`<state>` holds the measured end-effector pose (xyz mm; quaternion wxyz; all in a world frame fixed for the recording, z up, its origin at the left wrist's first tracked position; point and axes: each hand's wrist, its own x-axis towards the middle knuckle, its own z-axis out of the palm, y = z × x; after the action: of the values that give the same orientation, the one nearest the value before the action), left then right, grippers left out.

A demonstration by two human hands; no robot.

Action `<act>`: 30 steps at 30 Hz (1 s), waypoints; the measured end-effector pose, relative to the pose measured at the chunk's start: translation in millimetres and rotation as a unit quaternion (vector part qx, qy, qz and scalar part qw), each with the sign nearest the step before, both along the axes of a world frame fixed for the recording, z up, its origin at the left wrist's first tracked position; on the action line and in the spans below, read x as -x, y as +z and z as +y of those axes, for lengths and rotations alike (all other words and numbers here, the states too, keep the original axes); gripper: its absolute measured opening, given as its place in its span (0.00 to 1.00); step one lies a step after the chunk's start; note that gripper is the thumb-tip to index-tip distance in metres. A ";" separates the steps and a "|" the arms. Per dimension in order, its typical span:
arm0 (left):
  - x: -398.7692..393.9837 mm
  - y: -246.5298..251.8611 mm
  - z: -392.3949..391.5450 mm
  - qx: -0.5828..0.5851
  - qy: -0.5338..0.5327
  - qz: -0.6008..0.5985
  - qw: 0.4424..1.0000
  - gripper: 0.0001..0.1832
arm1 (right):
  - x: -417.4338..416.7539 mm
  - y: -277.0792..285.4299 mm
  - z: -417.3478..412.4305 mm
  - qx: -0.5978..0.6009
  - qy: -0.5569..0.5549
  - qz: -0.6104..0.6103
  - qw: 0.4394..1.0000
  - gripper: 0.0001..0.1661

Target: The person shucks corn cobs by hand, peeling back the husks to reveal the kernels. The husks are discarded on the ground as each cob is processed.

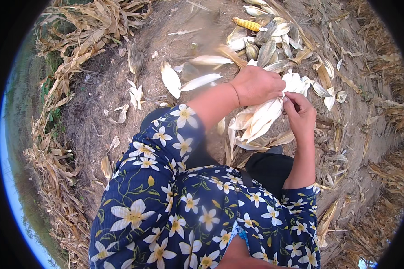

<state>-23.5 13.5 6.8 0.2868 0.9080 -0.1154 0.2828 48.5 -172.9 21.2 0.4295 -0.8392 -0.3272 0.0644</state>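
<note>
My left hand [259, 85] is closed around the gathered end of a bunch of pale corn husks [261, 119]. Against it, the thumb and fingers of my right hand [300, 112] pinch the same bunch where it narrows. The loose husk leaves fan down towards my knees. More white husk [298, 83] shows just beyond the fingers; whether it belongs to the held bunch I cannot tell. Just past my hands lies a heap of corn ears in dry husks [267, 50]. One bare yellow corn cob [247, 24] rests on the heap's far left side.
Loose husk leaves [202, 81] lie on the bare soil [148, 20] to the left of my hands. Dry corn stalks and leaves [97, 23] form a long band along the left. More dry stalks [390, 171] cover the ground at the right.
</note>
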 end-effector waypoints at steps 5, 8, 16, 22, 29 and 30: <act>2.0 8.1 -8.7 -0.122 0.026 0.069 0.990 0.05 | -2.6 -4.0 -0.8 0.051 -0.053 0.000 0.997 0.11; 3.8 6.3 -15.8 -0.152 0.020 0.087 0.984 0.04 | -15.5 -17.5 -4.7 0.044 -0.088 0.045 0.994 0.11; 6.7 -5.2 -26.7 0.004 0.029 0.202 0.979 0.09 | -16.3 -32.7 -0.8 0.043 -0.109 0.033 0.993 0.11; 10.4 -18.8 -26.4 0.499 0.021 0.463 0.732 0.37 | -6.0 -11.7 5.2 0.057 -0.107 -0.081 0.989 0.12; 1.4 -26.9 11.5 0.538 -0.073 0.554 0.632 0.27 | -8.0 -8.1 7.1 0.077 -0.015 -0.018 0.997 0.15; -6.9 -39.9 24.9 0.527 -0.028 0.544 0.652 0.26 | -10.1 -5.1 4.7 0.078 -0.012 -0.006 0.997 0.16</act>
<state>-16.6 38.3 -33.2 0.7366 0.5914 0.2044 -0.2569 58.7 -168.3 16.1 0.3617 -0.8743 -0.3136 0.0795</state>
